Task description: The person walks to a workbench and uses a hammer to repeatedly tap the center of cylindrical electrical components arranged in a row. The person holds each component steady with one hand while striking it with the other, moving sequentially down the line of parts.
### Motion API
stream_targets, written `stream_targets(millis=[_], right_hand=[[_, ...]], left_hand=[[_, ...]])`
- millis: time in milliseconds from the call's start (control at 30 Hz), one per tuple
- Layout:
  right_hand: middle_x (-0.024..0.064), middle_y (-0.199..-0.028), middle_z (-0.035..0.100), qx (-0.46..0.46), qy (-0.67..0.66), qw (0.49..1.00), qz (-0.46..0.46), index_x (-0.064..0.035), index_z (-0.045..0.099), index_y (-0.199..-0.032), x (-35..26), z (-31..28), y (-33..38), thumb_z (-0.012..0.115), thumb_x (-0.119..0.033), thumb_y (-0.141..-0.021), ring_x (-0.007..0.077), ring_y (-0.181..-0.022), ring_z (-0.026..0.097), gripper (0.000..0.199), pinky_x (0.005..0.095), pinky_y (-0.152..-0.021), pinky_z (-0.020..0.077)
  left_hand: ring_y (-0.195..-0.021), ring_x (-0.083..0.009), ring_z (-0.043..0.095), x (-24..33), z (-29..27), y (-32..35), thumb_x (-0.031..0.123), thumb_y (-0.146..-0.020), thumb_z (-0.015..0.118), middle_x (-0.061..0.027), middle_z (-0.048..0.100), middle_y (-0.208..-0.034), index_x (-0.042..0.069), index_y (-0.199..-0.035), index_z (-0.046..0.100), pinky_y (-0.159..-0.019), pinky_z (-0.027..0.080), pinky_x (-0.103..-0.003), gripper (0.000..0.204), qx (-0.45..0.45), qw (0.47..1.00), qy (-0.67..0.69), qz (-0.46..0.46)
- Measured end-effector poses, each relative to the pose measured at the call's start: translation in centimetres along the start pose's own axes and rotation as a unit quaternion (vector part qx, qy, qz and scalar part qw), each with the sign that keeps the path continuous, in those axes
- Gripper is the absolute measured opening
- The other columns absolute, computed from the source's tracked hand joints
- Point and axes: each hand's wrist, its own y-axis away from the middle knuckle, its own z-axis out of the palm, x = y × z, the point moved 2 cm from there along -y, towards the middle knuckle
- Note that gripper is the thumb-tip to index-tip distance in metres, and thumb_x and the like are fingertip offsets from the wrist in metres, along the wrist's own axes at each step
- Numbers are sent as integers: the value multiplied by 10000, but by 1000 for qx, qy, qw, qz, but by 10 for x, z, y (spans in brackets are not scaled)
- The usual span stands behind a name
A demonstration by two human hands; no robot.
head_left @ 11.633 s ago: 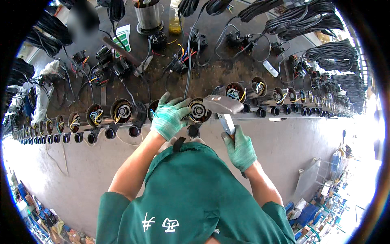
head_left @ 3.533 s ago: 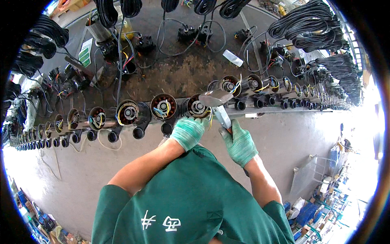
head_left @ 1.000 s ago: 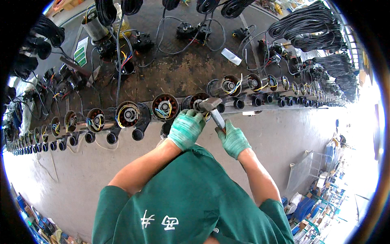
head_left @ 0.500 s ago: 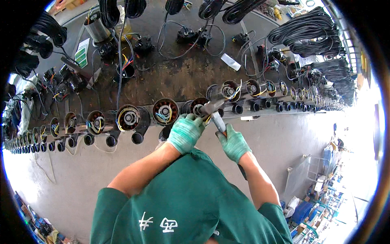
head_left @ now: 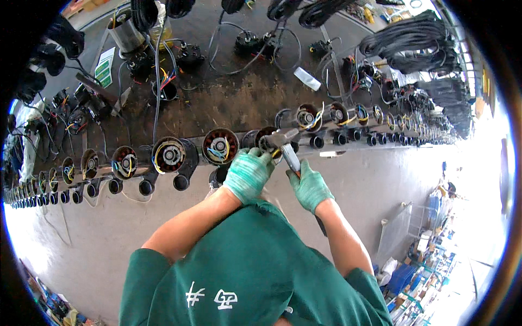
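Observation:
My right hand [head_left: 311,187], in a green-and-white knit glove, is closed around the handle of a hammer [head_left: 292,157]. The hammer's metal head lies over the open end of a motor housing [head_left: 266,133] at the table's near edge and covers part of it. My left hand [head_left: 250,175], gloved alike, has its fingers curled against the near left side of that same housing; the fingertips are partly hidden. Just left of it stands another motor housing [head_left: 220,145] with copper windings and blue and yellow wires inside.
Along the near edge of the dark worktable [head_left: 217,100] runs a long row of similar housings, each with a short black tube below. Coiled black cables [head_left: 405,38] hang over the far side. A white slip [head_left: 308,79] and a metal cylinder [head_left: 125,35] lie beyond.
The hammer head, blurred before, now shows sharply over the housing and sits slightly lower. My right hand has shifted a little left. My left hand stays at the housing.

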Motion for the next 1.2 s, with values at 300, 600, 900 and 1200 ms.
stream_targets(millis=[300, 600, 900, 1200], right_hand=[[305, -904, 700, 24, -102, 991, -80, -16, 543, -1168, 22, 0, -7, 647, -337, -1009, 535, -889, 658, 373, 566, -740, 505], [215, -720, 643, 160, -179, 963, -121, -16, 627, -1040, 114, -63, 7, 765, -324, -938, 405, -622, 615, 352, 450, -603, 490], [4, -617, 536, 76, -421, 904, -6, -33, 617, -1053, 228, -89, 7, 698, -241, -1009, 87, -500, 516, 228, 307, -431, 413], [-21, -622, 517, 29, -468, 883, 4, -45, 603, -1057, 278, -83, -5, 667, -212, -1022, 74, -472, 477, 182, 279, -401, 395]], left_hand=[[-919, -330, 639, 13, -16, -11, 256, -857, 737, -107, 654, -957, 105, -1017, 763, -769, 509, -487, 221, -33, 999, 12, -32], [-913, -375, 684, 77, 18, -46, 152, -823, 727, -144, 667, -1072, 71, -1171, 679, -770, 565, -474, 361, -85, 989, 119, 26], [-997, -401, 707, 58, 182, -66, 96, -928, 588, -208, 646, -1203, 50, -1205, 658, -816, 590, -481, 290, -184, 961, -31, -202], [-962, -393, 690, 89, 186, -26, 167, -907, 676, -176, 660, -1116, 80, -1077, 684, -830, 565, -503, 191, -178, 958, -11, -226]])
